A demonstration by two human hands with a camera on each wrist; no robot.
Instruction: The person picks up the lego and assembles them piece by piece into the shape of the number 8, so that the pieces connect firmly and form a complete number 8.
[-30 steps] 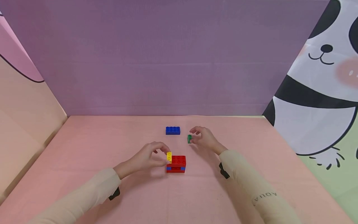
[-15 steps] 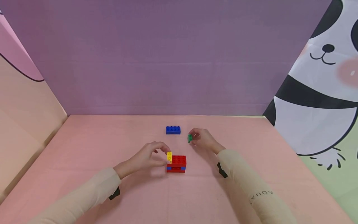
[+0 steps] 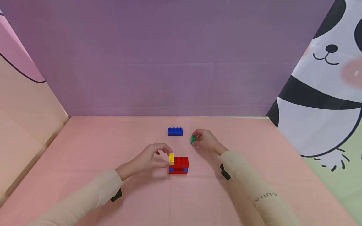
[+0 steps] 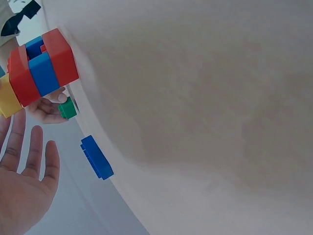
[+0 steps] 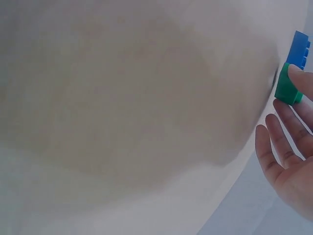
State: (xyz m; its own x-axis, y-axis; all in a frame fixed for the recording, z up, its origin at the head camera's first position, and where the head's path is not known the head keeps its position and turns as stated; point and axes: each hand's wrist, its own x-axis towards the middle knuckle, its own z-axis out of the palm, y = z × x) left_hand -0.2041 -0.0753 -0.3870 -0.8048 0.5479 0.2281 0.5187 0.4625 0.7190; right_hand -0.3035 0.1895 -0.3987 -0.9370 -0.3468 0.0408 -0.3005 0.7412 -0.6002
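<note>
My left hand [image 3: 151, 157] pinches a small yellow brick [image 3: 171, 158] between thumb and index finger, at the left end of the top of a stack. That stack is made of red bricks [image 3: 181, 161] with blue bricks [image 4: 45, 73] sandwiched between two red layers. Farther back and to the right, my right hand [image 3: 206, 140] pinches a small green brick [image 3: 193, 140] by its ends, thumb on the near side. In the right wrist view the green brick [image 5: 286, 86] sits between thumb and fingertips, tilted slightly, while the other fingers [image 5: 281, 139] extend loosely.
A blue brick [image 3: 175, 131] with several studs lies on the pink tabletop [image 3: 135, 131] behind the stack, left of the green brick. A purple backdrop [image 3: 169, 62] rises at the table's far edge. A panda print [image 3: 319, 125] covers the right side.
My right hand's fingers have closed in on the green brick and now pinch it; the brick has tilted slightly. My left hand stays on the yellow brick.
</note>
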